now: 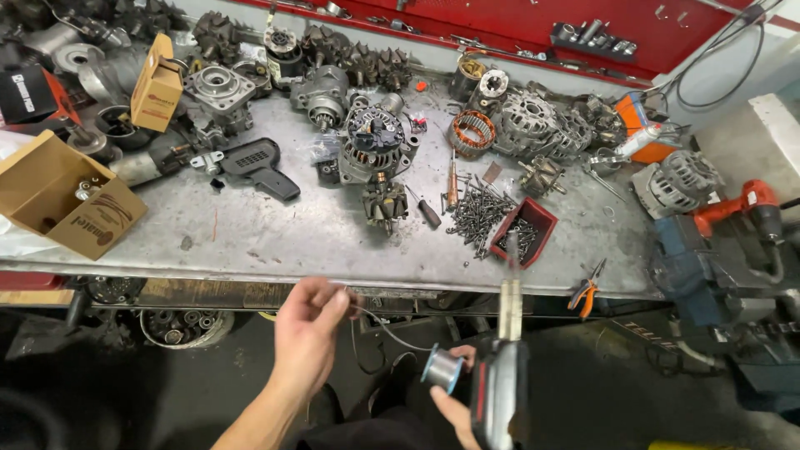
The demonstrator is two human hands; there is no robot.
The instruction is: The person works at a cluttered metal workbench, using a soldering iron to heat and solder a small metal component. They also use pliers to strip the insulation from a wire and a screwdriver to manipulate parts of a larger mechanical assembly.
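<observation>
My left hand (pixel 307 327) pinches the free end of a thin solder wire (pixel 392 332) in front of the metal workbench (pixel 275 233). The wire curves down to a small spool (pixel 442 368). My right hand (pixel 454 408) holds that spool together with a black soldering gun (pixel 502 387) whose metal tip points up toward the bench edge. On the bench ahead lie a rotor (pixel 384 202) and an opened alternator housing (pixel 375 143).
A red tray (pixel 525 229) beside a pile of screws (pixel 477 212) sits near the bench's front right. Orange pliers (pixel 587 290) lie at the edge. Open cardboard box (pixel 62 196) at left. Several alternator parts crowd the back. A blue vise (pixel 692 267) stands right.
</observation>
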